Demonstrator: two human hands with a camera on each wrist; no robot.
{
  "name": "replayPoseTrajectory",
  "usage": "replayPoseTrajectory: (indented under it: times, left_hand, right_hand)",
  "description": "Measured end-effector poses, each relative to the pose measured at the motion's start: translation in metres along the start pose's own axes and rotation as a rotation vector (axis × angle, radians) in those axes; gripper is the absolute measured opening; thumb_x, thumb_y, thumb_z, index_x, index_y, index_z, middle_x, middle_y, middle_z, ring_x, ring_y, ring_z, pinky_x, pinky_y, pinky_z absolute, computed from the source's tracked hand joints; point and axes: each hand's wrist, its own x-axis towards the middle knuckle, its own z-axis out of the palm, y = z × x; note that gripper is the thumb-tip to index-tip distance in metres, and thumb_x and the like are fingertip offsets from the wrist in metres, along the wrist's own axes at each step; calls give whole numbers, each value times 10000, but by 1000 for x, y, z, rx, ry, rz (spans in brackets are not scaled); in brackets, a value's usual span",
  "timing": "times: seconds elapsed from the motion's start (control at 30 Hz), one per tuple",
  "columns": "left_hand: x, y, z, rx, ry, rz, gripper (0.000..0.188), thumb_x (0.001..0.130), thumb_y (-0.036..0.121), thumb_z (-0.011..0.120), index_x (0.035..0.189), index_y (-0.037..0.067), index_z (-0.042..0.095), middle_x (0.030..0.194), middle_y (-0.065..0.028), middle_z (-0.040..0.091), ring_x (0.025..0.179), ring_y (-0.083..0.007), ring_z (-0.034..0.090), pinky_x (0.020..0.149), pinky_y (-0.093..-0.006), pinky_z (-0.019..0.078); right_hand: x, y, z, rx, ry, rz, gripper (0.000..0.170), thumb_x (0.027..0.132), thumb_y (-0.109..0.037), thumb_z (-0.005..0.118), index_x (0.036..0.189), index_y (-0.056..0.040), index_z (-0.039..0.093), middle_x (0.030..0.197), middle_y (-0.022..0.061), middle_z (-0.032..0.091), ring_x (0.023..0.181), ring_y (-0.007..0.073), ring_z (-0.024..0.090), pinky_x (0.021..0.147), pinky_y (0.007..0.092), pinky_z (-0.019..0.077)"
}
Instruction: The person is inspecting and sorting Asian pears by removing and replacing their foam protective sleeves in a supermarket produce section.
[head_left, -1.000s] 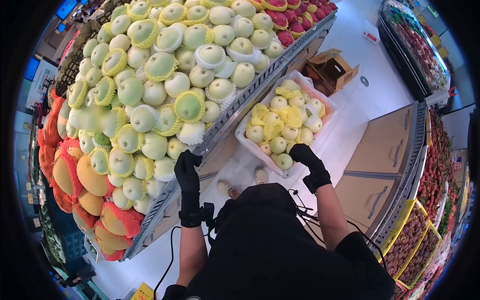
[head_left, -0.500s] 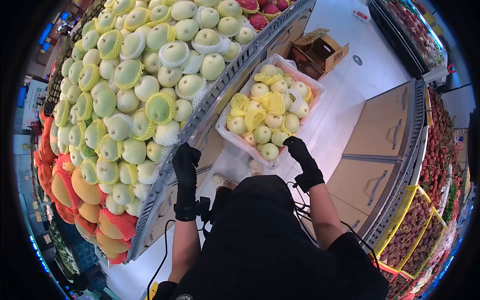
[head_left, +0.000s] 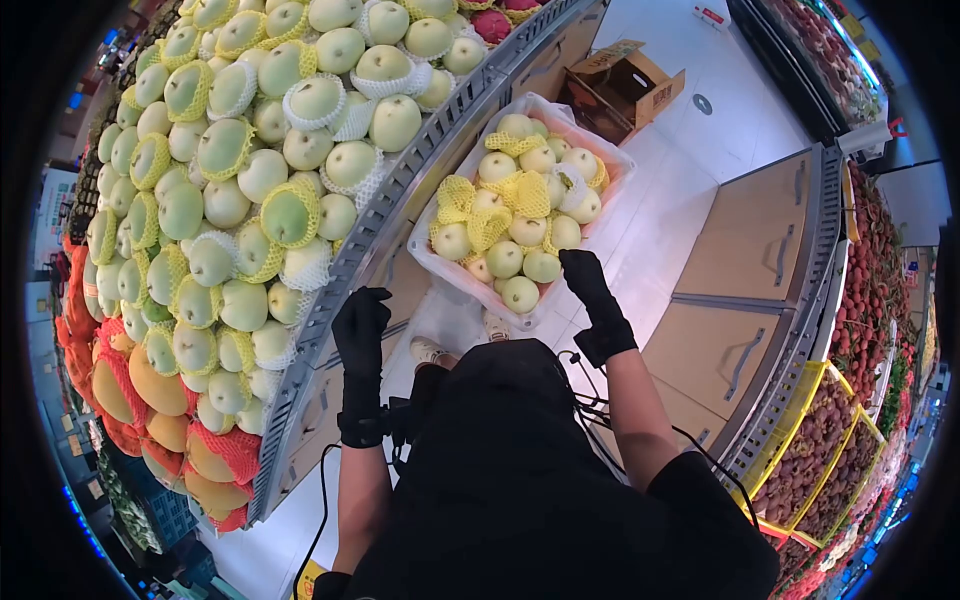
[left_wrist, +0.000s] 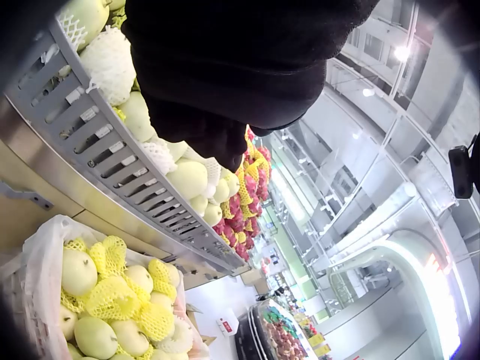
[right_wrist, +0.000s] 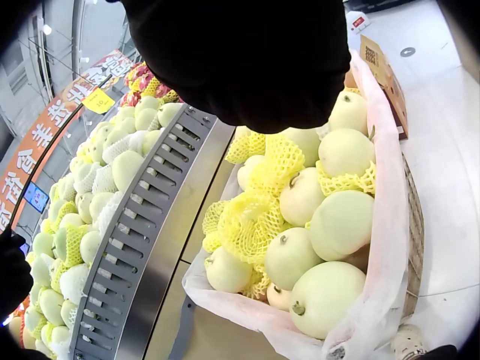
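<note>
In the head view, the whole scene has slid a little up and to the left, so it seems the person's head has turned. The crate [head_left: 448,274] now sits in the upper middle of the frame, lined with thin plastic. The round green fruit [head_left: 505,258] inside it and the yellow nets [head_left: 530,192] on top look just as they did. So it seems no fruit has gone in or out, and the work looks paused. The right hand [head_left: 590,280] has come up a bit and is by the crate's lower right edge. Its fingers are bent, but I cannot tell if the tips touch anything. The left hand [head_left: 360,330], left of the middle, is near the grey rail [head_left: 392,190] of the fruit shelf. Its fingers are loosely curled, with nothing seen in them.

In the left wrist view, the dark glove fills the top middle. The rail slants down from the upper left, red fruit [left_wrist: 238,217] shows near the middle, and the crate is at lower left.

In the right wrist view, the glove hides the top middle, fingertips too. The crate fills the middle and right, heaped with fruit.
</note>
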Motion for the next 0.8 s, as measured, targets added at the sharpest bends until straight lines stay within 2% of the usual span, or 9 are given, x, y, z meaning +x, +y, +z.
replayPoseTrajectory:
  times: [0.07,0.17,0.27,0.47,0.5,0.6,0.63,0.73,0.8]
  left_hand:
    - [-1,4,0,3,-4,10,313,1011,181,424,954,-47,630,638,7,504,544,-53,418,511,-223,335]
    - [2,2,3,-79,42,40,275,998,156,440,957,-50,616,713,-35,573,594,-85,512,552,-237,416]
    - [4,2,1,-41,84,65,247,981,131,456,946,-55,614,793,-84,627,696,-135,598,650,-269,482]
    - [3,4,-4,186,93,138,225,958,103,465,943,-57,622,873,-110,670,828,-178,635,810,-307,489]
    - [3,2,-3,175,102,130,227,958,104,465,948,-57,626,880,-108,673,835,-178,636,814,-308,489]
    - [2,-2,-5,137,122,100,235,959,106,464,969,-56,634,895,-105,677,850,-179,640,822,-309,491]
    - [2,-2,-5,121,124,81,238,959,106,463,978,-56,636,898,-104,678,852,-180,641,823,-309,492]
    - [1,0,-7,113,119,58,243,962,107,460,995,-56,638,903,-102,678,855,-179,642,823,-310,495]
    - [1,1,-7,112,114,56,247,965,109,458,999,-55,639,904,-101,677,856,-177,643,823,-311,497]
  right_hand:
    - [5,5,-3,-372,-106,-159,204,878,-195,564,758,-41,624,758,163,639,621,323,603,564,391,482]
    - [8,-3,-7,-203,-198,-14,94,818,-117,593,782,-51,649,754,129,642,599,255,622,543,349,495]
    - [10,-7,-2,463,-97,360,97,773,-81,626,846,-41,677,778,101,657,627,202,644,569,332,509]
    - [26,29,19,467,174,300,180,777,-98,628,935,-40,690,841,109,684,721,223,667,662,344,530]
    - [31,32,18,350,234,238,198,779,-84,603,954,-44,688,848,130,684,804,285,667,735,381,527]
    - [48,41,7,41,267,121,228,763,-62,593,970,-52,688,836,154,681,862,337,652,795,409,515]
    - [56,41,3,-33,191,232,267,776,-51,590,1031,-62,668,939,149,663,926,341,627,837,394,501]
    - [70,45,1,-10,381,89,336,741,-80,629,1076,-81,656,1009,166,622,971,338,606,858,393,496]
    - [82,48,0,-96,319,78,410,721,-108,644,1130,-100,644,1074,195,590,984,364,594,876,415,493]
